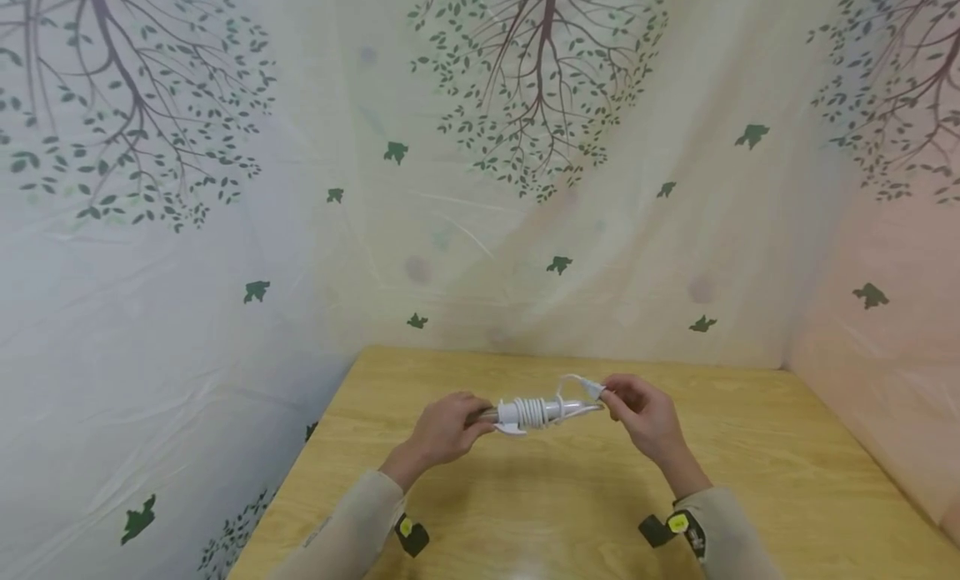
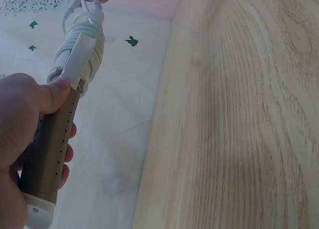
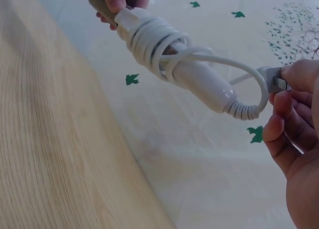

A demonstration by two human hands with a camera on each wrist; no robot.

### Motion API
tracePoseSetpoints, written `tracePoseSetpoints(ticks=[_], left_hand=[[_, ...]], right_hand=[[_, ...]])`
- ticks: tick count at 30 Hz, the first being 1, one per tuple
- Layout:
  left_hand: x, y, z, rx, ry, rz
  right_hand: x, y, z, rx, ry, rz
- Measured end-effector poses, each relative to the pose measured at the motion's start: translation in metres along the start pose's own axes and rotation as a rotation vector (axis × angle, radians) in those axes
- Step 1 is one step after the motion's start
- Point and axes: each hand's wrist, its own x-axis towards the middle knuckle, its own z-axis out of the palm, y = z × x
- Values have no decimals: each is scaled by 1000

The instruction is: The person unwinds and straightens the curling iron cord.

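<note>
Above the table, a curling iron (image 3: 207,87) is held roughly level between both hands. It has a white handle and a brown barrel (image 2: 52,144) dotted with small holes. My left hand (image 1: 442,427) grips that barrel, the thumb lying by the white clamp lever (image 2: 79,59). A white cord (image 3: 149,37) is wound in several turns around the handle, and one loose loop curves from the handle's end. On the right, my right hand (image 1: 651,420) pinches the plug (image 3: 272,79) at the cord's end between thumb and fingers.
Beneath the hands lies a wood-grain table (image 1: 525,505). Pale hanging sheets (image 1: 465,255) printed with trees and green leaves stand along its back and sides. Each forearm wears a dark wrist strap (image 1: 688,530) with a small camera.
</note>
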Motion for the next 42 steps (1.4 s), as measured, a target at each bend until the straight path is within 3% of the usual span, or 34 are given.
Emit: tracePoseSetpoints(ticks=[7,17,31,42], left_hand=[[-3,-2,3,-4,-3,17],[-5,-2,2,-3,8,33],[-12,-6,2,8,25,43],[-10,-9,2,14,33,56]], right_hand=[[0,19,-7,120,-11,81],[-6,31,-12,187,-17,192],[-23,52,-7,206,-81,253],[-35,54,-8,108,-193,309]])
